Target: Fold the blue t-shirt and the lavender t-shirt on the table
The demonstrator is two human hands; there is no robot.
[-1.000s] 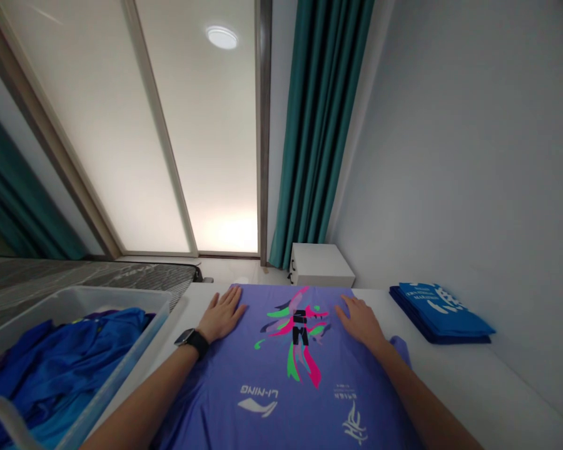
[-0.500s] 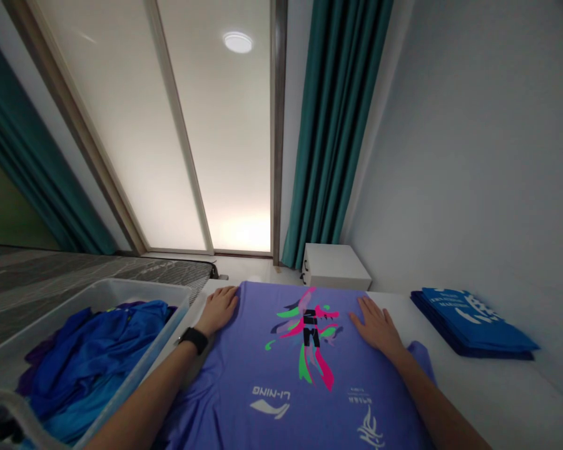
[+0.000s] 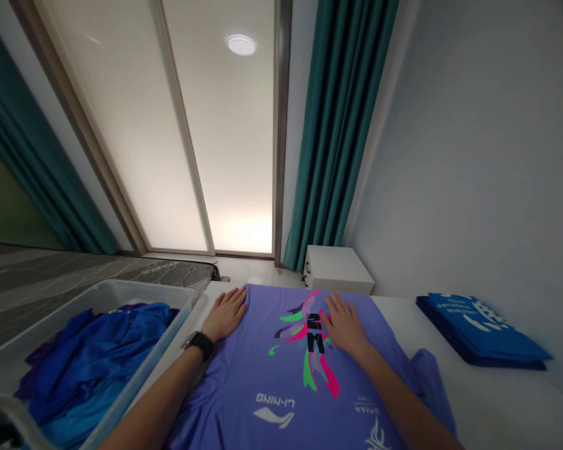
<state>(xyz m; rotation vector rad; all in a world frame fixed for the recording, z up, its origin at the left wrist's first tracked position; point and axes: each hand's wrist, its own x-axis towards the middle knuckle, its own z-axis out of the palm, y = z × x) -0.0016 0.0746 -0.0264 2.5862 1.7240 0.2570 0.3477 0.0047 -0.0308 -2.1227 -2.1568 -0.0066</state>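
A purple T-shirt (image 3: 244,369) with a bright printed figure and white logos lies spread on the white table (image 3: 398,312), its lettering upside down from where I look. Flat on the left edge of the shirt, near its far end, rests my left hand (image 3: 224,314), fingers stretched, a black watch on the wrist. My right hand (image 3: 346,326) lies palm down on the cloth over the right part of the print, fingers spread. Neither hand grips anything. The near end of the shirt runs out of view.
To the left stands a clear plastic bin (image 3: 136,287) with crumpled blue and purple clothes (image 3: 103,356). Folded blue garments (image 3: 483,328) are stacked on the table at the right, by the wall. Beyond the table are a white cabinet (image 3: 338,265) and a teal curtain (image 3: 342,125).
My right hand has slid left across the shirt, from near its right edge onto the print. My left hand stays at the left edge. The view has shifted slightly.
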